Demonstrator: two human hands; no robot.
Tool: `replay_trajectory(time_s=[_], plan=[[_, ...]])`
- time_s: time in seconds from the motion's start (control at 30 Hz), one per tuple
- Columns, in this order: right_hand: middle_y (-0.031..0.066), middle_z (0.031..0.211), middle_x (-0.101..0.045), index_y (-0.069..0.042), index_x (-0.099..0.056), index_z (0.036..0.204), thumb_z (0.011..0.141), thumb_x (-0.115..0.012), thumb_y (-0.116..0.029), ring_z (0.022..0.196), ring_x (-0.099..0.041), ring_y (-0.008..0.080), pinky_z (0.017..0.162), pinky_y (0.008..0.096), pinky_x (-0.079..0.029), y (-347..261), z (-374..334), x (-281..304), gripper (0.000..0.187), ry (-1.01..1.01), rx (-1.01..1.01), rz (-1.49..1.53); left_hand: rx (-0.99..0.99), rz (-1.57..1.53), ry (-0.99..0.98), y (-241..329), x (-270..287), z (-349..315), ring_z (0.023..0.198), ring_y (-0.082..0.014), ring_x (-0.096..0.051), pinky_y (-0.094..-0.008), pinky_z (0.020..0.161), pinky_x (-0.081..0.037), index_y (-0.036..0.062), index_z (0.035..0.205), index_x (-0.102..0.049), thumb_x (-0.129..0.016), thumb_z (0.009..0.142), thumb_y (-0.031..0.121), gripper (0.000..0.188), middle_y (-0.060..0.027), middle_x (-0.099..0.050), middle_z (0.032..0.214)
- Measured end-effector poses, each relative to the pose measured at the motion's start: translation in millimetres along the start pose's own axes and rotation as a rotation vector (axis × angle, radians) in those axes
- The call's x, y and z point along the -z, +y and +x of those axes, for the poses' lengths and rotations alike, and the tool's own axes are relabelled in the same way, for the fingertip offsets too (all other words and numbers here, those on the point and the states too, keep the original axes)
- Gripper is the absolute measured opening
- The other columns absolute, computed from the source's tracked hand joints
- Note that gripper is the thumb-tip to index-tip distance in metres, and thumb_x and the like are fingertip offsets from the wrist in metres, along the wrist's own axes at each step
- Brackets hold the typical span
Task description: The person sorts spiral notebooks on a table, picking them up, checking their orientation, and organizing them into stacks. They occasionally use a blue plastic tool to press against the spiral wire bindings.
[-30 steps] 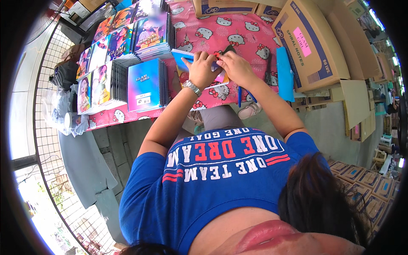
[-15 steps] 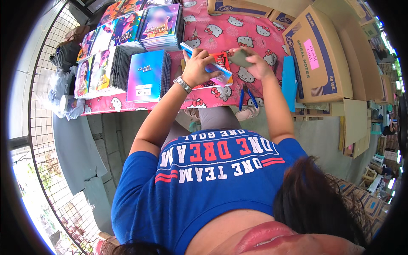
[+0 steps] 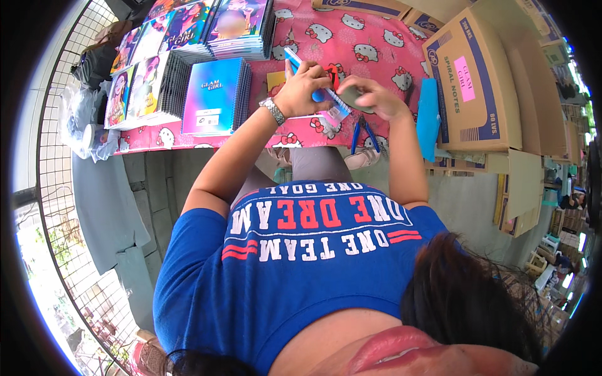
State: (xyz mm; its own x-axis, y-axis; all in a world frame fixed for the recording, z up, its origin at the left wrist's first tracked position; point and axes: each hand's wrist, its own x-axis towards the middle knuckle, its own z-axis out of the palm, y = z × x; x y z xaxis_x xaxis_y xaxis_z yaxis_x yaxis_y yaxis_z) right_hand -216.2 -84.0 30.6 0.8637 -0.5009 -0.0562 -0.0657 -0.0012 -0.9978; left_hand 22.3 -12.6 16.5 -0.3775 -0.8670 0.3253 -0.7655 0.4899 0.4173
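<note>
My left hand (image 3: 301, 91), with a metal watch on the wrist, grips a spiral notebook (image 3: 338, 113) with a blue and pink cover. The notebook stands tilted, its spiral edge slanting toward my right hand. In my right hand (image 3: 384, 100) is a flat grey-green piece (image 3: 351, 96), its material unclear, close against the spiral edge; whether they touch I cannot tell. Beneath the hands, partly hidden, another notebook with red and yellow on its cover (image 3: 276, 80) lies on the table. Blue-handled pliers (image 3: 364, 133) lie at the table's near edge, just below my right hand.
Stacks of spiral notebooks (image 3: 216, 94) fill the table's left side on a pink patterned cloth (image 3: 313, 37). A blue flat strip (image 3: 428, 119) and a large cardboard box (image 3: 470, 88) stand at the right. Clear plastic bags (image 3: 88, 131) hang by the left edge, near wire mesh.
My right hand has brought the grey-green piece down to the notebook's spiral edge. The left hand still holds the notebook, a little further right. The whole view has shifted slightly.
</note>
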Motion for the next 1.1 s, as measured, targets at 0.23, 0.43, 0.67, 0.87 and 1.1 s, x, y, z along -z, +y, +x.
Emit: replay_trajectory(time_s=[0.23,0.43,0.67,0.87,1.1], plan=[[0.0060,0.106,-0.056,-0.002,-0.064,0.111,0.065,-0.068,-0.033,0.104,-0.054,0.0172,0.092,0.0291,-0.041,-5.1,6.9,-0.3,0.055,0.056,-0.176,-0.245,-0.001,-0.044,-0.041,-2.6,1.6,2.1,0.122,-0.0269,-0.043,-0.0749,0.105,-0.013,0.0185,0.106,-0.063,-0.080,0.068,0.027,0.043,0.0005,-0.057,0.111],[0.0045,0.105,-0.058,-0.004,-0.064,0.109,0.065,-0.066,-0.032,0.102,-0.055,0.0165,0.091,0.0295,-0.042,-4.0,5.9,0.8,0.053,-0.035,0.011,0.064,0.007,-0.063,-0.034,-6.6,2.0,4.5,0.124,-0.0245,-0.044,-0.0802,0.102,-0.012,0.0197,0.103,-0.062,-0.079,0.069,0.032,0.040,0.0021,-0.058,0.108],[0.0067,0.102,-0.059,-0.002,-0.063,0.112,0.070,-0.067,-0.027,0.098,-0.055,0.0157,0.087,0.0281,-0.044,-10.1,16.8,-0.6,0.049,-0.023,-0.057,-0.030,0.042,-0.108,-0.013,-1.6,-3.8,0.4,0.119,-0.0217,-0.050,-0.0727,0.107,-0.012,0.0180,0.099,-0.063,-0.081,0.065,0.033,0.041,0.0036,-0.063,0.103],[0.0040,0.096,-0.060,-0.004,-0.064,0.113,0.071,-0.065,-0.026,0.092,-0.057,0.0148,0.083,0.0272,-0.045,6.5,20.2,8.8,0.048,-0.001,-0.118,-0.019,0.136,-0.063,0.038,8.3,2.8,3.3,0.127,-0.0260,-0.044,-0.0600,0.107,-0.024,0.0167,0.105,-0.063,-0.085,0.065,0.035,0.049,-0.0009,-0.059,0.117],[0.0062,0.113,-0.058,-0.003,-0.063,0.115,0.073,-0.063,-0.028,0.101,-0.056,0.0165,0.089,0.0310,-0.045,-4.3,40.8,-2.7,0.048,0.001,0.014,-0.022,-0.036,-0.064,0.070,-40.2,10.0,1.6,0.117,-0.0302,-0.045,-0.0466,0.099,-0.037,0.0134,0.099,-0.066,-0.084,0.066,0.026,0.040,-0.0045,-0.058,0.107]])
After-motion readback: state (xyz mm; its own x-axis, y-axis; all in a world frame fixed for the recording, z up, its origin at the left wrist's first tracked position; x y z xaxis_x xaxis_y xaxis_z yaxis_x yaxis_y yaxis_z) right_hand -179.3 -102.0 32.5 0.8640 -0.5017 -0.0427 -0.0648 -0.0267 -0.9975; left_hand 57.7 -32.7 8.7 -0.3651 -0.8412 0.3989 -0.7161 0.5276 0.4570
